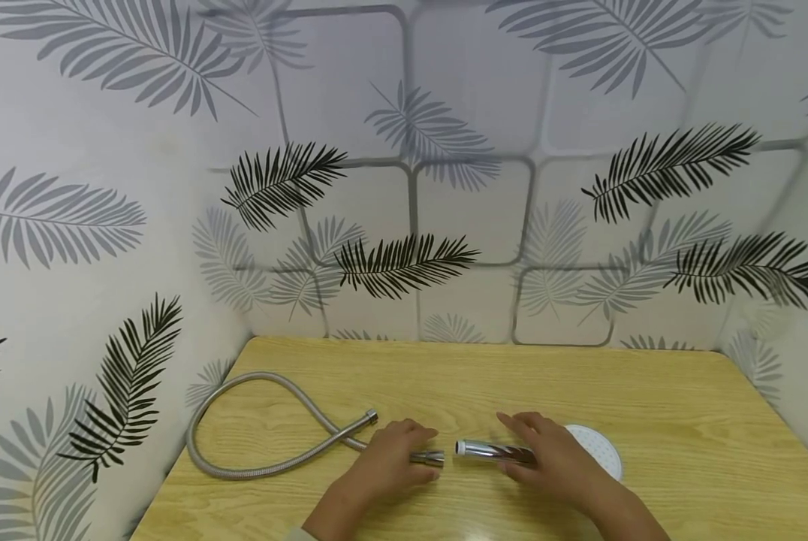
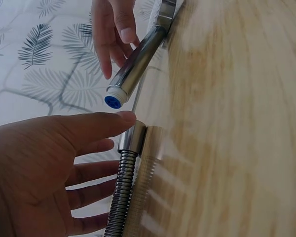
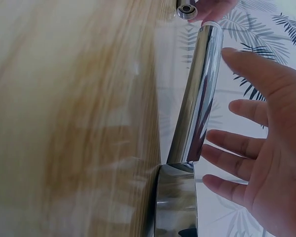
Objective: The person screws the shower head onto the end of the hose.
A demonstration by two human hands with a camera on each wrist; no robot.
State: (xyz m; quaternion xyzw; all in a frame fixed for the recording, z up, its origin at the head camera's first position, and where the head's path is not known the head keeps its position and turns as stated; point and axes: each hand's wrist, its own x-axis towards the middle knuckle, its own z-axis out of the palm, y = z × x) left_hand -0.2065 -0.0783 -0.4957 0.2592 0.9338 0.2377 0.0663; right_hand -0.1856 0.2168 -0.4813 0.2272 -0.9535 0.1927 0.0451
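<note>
Glossy metal shower handle (image 1: 488,451), ribbed metal hose (image 1: 255,473), glossy wood-grain tabletop (image 1: 647,391)

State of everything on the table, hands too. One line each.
Hose: looped, crossing itself; both ends unattached.
Shower head: spray face up, not joined to hose.
Handle: bare end toward hose, blue insert showing.
Left hand: relaxed, at hose's near end; contact unclear.
Right hand: relaxed, beside handle; contact unclear.

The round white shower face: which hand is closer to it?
Right. The right hand is by the chrome handle, next to the round white shower face; the left hand is farther, beyond the handle's free end, at a metal hose end.
</note>
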